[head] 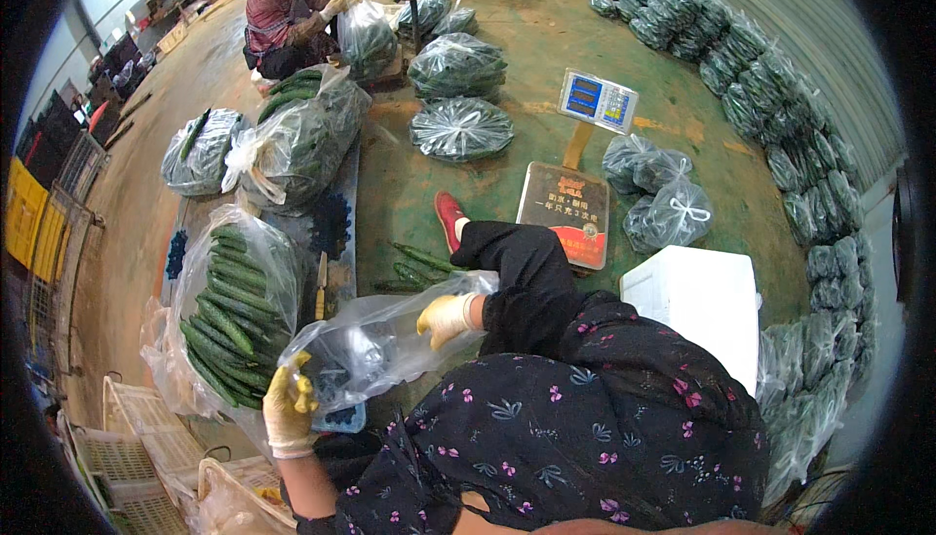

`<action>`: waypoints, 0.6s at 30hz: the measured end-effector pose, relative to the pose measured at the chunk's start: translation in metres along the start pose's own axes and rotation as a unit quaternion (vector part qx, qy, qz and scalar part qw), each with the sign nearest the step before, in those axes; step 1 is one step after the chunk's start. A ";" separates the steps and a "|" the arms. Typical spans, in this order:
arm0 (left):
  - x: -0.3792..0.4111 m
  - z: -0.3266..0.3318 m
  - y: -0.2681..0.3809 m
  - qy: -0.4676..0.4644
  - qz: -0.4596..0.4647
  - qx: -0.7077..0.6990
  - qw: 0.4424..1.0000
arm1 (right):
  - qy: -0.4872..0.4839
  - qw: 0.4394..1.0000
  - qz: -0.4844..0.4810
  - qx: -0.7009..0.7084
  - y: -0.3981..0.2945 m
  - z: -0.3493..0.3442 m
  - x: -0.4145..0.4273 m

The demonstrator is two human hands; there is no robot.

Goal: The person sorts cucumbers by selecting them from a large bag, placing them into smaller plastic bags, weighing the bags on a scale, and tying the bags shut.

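Observation:
My left hand [290, 407], in a white and yellow glove, holds the near-left edge of a clear plastic bag [373, 348]. The bag stretches across in front of me to my gloved right hand [447, 319], which grips its other end. No cucumbers show inside it. Just left of it, a large open plastic bag holds stacked dark green cucumbers [230, 301]. A knife with a yellow handle [321, 286] lies between the two bags. Loose cucumbers [420, 266] lie on the floor beyond the stretched bag, near my red shoe [450, 220].
A platform scale [563, 213] stands ahead, with tied bags [669, 213] and a white foam box [695, 308] to its right. Filled bags [296, 147] stand at upper left; another person [292, 23] crouches behind them. Plastic crates [131, 447] are at lower left. Bagged stacks [775, 89] line the wall.

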State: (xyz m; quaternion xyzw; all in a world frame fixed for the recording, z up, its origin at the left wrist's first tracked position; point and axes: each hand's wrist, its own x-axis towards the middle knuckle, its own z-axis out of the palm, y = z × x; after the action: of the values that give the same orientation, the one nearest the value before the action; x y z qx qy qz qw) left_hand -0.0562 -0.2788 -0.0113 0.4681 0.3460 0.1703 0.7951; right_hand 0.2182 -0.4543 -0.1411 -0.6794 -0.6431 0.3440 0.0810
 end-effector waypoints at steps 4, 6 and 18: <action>0.024 0.001 -0.026 -0.046 -0.050 0.005 0.998 | -0.082 0.993 -0.020 0.079 -0.013 0.013 0.013; 0.032 0.001 -0.038 -0.042 -0.074 0.011 0.996 | -0.107 0.962 -0.080 0.239 -0.018 0.007 0.017; 0.062 -0.009 -0.057 -0.052 -0.217 -0.058 0.973 | -0.046 0.985 0.159 -0.049 0.132 0.061 0.086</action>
State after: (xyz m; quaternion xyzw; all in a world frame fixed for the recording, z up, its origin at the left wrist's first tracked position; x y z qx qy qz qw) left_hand -0.0226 -0.2654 -0.0878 0.3427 0.3870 -0.0113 0.8559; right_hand 0.2859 -0.4157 -0.2909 -0.7592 -0.5463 0.3516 -0.0378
